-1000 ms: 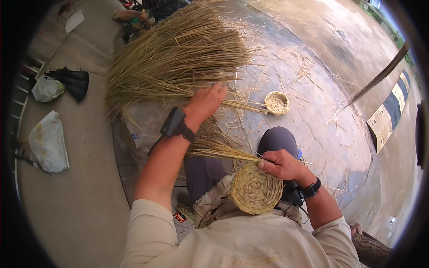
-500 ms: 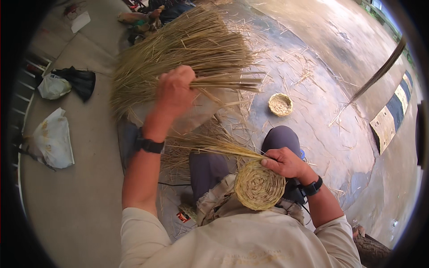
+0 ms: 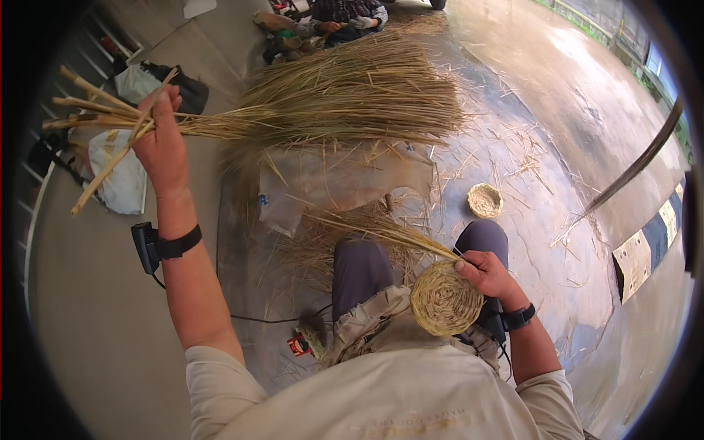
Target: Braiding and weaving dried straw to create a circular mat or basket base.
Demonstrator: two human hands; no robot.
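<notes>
Out to the far left, my left hand (image 3: 161, 143) is closed around a bunch of straw stalks (image 3: 106, 117). Their thick ends fan out past the fist, and the thin ends run across to the big straw pile (image 3: 352, 92). Over my lap, my right hand (image 3: 488, 275) pinches the upper edge of a round woven straw piece (image 3: 446, 299). From that grip a bundle of loose strands (image 3: 389, 233) stretches up and to the left over my knees. The woven face is turned upward, with coiled rows showing.
A small finished-looking straw basket (image 3: 485, 201) sits on the floor beyond my right knee. Clear plastic sheeting (image 3: 345, 183) lies under the pile. White bags (image 3: 121, 172) are at the left. Another person (image 3: 348, 18) sits behind the pile. A striped block (image 3: 649, 242) stands right.
My left hand has swung left, carrying a bunch of stalks out from the straw pile. My right hand keeps its grip on the woven piece. The whole view has shifted somewhat.
</notes>
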